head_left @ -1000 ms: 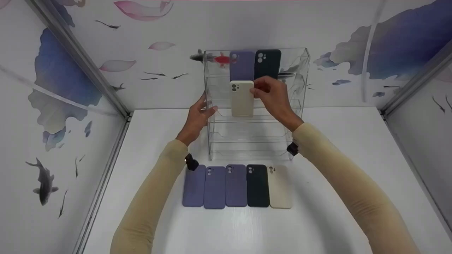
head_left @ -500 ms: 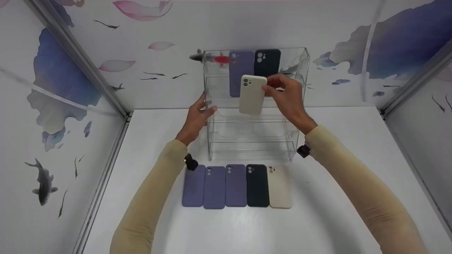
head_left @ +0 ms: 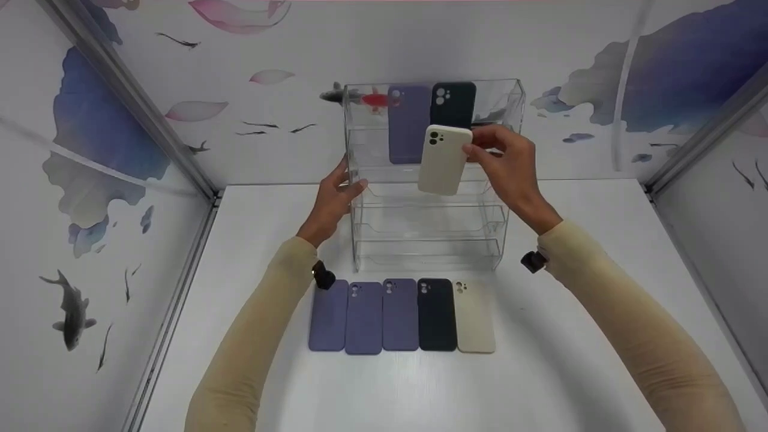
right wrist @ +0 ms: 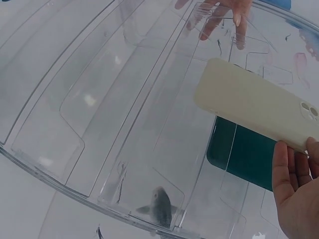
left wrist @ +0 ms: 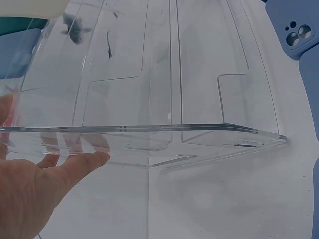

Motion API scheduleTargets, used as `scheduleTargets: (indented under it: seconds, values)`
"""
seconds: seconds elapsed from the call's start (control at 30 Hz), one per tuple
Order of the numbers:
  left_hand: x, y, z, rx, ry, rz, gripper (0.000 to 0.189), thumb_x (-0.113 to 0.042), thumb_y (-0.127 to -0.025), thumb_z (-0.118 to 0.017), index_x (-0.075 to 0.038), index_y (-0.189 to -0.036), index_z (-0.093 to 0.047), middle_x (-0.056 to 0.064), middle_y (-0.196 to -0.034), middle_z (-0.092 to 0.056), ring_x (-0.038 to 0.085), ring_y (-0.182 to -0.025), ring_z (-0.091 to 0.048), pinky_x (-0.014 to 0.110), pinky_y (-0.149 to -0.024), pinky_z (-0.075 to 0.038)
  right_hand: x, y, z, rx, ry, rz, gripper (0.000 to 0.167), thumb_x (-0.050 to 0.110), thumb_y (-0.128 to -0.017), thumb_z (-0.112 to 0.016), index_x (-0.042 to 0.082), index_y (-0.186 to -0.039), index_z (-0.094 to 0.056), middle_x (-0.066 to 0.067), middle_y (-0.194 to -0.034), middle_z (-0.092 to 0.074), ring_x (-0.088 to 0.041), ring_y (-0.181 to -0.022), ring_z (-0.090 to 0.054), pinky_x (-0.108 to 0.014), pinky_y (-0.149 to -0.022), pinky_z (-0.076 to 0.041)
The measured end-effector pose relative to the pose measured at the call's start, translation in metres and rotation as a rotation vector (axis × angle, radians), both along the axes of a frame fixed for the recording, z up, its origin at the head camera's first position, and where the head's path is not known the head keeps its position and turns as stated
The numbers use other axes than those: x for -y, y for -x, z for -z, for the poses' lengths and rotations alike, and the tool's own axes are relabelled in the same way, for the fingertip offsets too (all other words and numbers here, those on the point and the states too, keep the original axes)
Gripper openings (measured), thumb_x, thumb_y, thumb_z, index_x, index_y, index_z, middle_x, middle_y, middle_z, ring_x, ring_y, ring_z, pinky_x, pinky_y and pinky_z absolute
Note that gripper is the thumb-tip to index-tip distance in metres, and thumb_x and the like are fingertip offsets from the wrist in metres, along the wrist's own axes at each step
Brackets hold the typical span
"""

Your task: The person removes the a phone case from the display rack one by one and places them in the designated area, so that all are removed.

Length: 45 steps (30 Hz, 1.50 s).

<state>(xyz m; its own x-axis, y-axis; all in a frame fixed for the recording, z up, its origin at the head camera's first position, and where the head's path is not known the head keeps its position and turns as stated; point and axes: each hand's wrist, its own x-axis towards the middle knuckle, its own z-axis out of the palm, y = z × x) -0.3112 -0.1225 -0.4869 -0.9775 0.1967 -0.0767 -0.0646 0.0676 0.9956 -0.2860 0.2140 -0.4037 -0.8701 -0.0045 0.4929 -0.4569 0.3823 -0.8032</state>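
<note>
Right hand (head_left: 507, 168) moved rightward, pinching tilted cream case (head_left: 444, 161); left hand (head_left: 331, 200) grips side of clear rack (head_left: 429, 247).

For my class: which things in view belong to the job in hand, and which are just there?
Likely job: cream phone case, right hand, left hand, clear rack, purple case, dark case, row of five cases
Background: printed fish, printed petals

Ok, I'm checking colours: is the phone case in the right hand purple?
No, the right hand pinches a cream phone case by its edge.
</note>
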Motion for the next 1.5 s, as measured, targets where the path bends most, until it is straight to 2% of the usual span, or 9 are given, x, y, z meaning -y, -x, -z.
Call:
scheduleTargets:
  seconds: [0.3,0.63,0.87,1.5]
  values:
    - [0.001,0.000,0.001,-0.012,0.016,-0.004,0.085,-0.033,-0.111,-0.070,-0.027,-0.179,-0.018,0.017,-0.173,-0.039,0.031,-0.152,-0.050,0.064,-0.120,-0.043,-0.011,-0.013,-0.003,-0.022,-0.005,-0.005,0.021,0.007,-0.104,-0.079,0.002,-0.124,-0.079,-0.009,-0.115,-0.076,-0.014,-0.102,-0.075,-0.023,-0.090,-0.062]
    - [0.000,0.000,0.001,-0.010,0.023,-0.004,0.085,-0.033,-0.111,-0.070,-0.028,-0.179,-0.018,0.017,-0.173,-0.038,0.031,-0.152,-0.050,0.063,-0.120,-0.044,-0.030,-0.030,0.006,0.002,-0.025,0.025,0.021,0.006,-0.103,-0.080,0.001,-0.123,-0.078,-0.010,-0.114,-0.076,-0.012,-0.101,-0.074,-0.020,-0.090,-0.061]
    - [-0.001,-0.001,0.000,-0.015,0.018,-0.009,0.085,-0.030,-0.111,-0.070,-0.028,-0.179,-0.018,0.018,-0.171,-0.041,0.031,-0.150,-0.052,0.064,-0.119,-0.045,-0.041,-0.042,0.011,-0.006,-0.026,0.003,0.021,0.004,-0.103,-0.079,-0.002,-0.124,-0.078,-0.010,-0.115,-0.076,-0.013,-0.102,-0.075,-0.019,-0.088,-0.061]
    - [-0.001,0.000,0.001,-0.020,0.023,-0.013,0.084,-0.032,-0.111,-0.071,-0.030,-0.178,-0.020,0.017,-0.171,-0.042,0.030,-0.150,-0.054,0.064,-0.119,-0.045,-0.062,-0.065,0.027,0.049,-0.065,0.024,0.024,0.004,-0.102,-0.080,0.000,-0.126,-0.078,-0.011,-0.116,-0.076,-0.010,-0.103,-0.074,-0.016,-0.090,-0.059]
